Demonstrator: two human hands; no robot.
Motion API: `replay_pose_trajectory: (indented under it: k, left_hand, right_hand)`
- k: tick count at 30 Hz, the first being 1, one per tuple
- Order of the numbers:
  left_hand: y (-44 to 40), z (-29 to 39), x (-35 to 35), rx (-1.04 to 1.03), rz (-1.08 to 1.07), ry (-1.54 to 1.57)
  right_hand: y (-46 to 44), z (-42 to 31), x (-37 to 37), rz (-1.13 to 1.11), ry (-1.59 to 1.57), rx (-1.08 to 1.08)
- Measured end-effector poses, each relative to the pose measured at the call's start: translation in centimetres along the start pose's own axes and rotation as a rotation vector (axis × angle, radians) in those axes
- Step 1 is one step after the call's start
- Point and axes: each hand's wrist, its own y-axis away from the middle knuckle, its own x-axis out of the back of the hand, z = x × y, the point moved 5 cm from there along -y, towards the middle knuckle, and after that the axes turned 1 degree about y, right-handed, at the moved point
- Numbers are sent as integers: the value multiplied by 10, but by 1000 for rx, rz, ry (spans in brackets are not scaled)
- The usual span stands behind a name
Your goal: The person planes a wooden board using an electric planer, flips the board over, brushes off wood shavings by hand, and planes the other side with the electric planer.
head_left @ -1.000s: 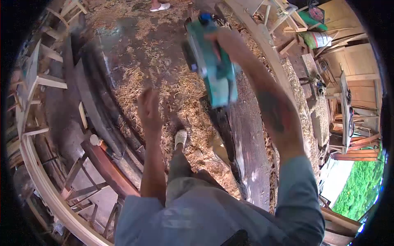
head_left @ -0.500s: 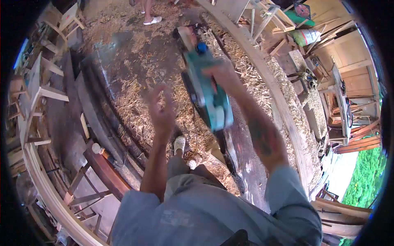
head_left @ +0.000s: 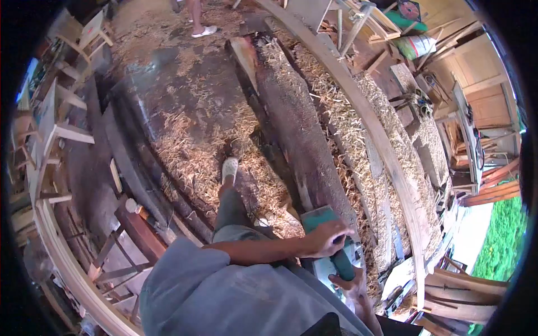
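- The green power planer (head_left: pixel 316 217) is held low at the right side of the body, over the near end of a thick dark plank (head_left: pixel 300 123); whether the wood is touched by its underside cannot be told.
- The planer's rear handle (head_left: pixel 343 265) is wrapped by the right hand (head_left: pixel 350 284), so the right grip is closed around it.
- The left hand (head_left: pixel 325 238) is laid against the top of the planer, ahead of the right hand, with its fingers curled; whether anything is clasped inside the left grip cannot be told.
- The left forearm (head_left: pixel 263 251) is stretched across the front of the grey shirt (head_left: pixel 241 297).
- The upper face of the plank is strewn with fine chips, and a narrow brown board (head_left: pixel 244 59) is seen along its far left edge.
- The floor to the left is covered in patches by curled shavings (head_left: pixel 193 159), among which a pale shoe (head_left: pixel 230 168) is planted.
- To the right of the plank, more shavings are crossed by a long pale beam (head_left: pixel 361 106).
- At the top, another person's leg (head_left: pixel 196 14) is seen, with a white shoe (head_left: pixel 204 31) worn on the foot.
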Motion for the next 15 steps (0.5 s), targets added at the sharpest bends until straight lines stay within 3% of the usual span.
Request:
replay_pose_trajectory:
  k: [2,4,5,8,12,15]
  left_hand:
    - [-20,-10,23,65,15,-38]
    - [-51,-10,77,50,207,-90]
    - [-65,-15,104,82,265,-60]
    - [-122,-10,202,144,331,-151]
    - [-198,-46,341,235,531,-225]
    - [-264,-48,447,227,545,-320]
  right_hand:
    - [-17,-25,3,2,64,6]
    - [-54,-102,9,-24,59,57]
    - [-77,-116,7,-53,19,-17]
    - [-154,-168,1,-110,-30,-77]
    - [-271,-300,-9,-39,-134,-56]
    - [-358,-393,-8,-99,-144,165]
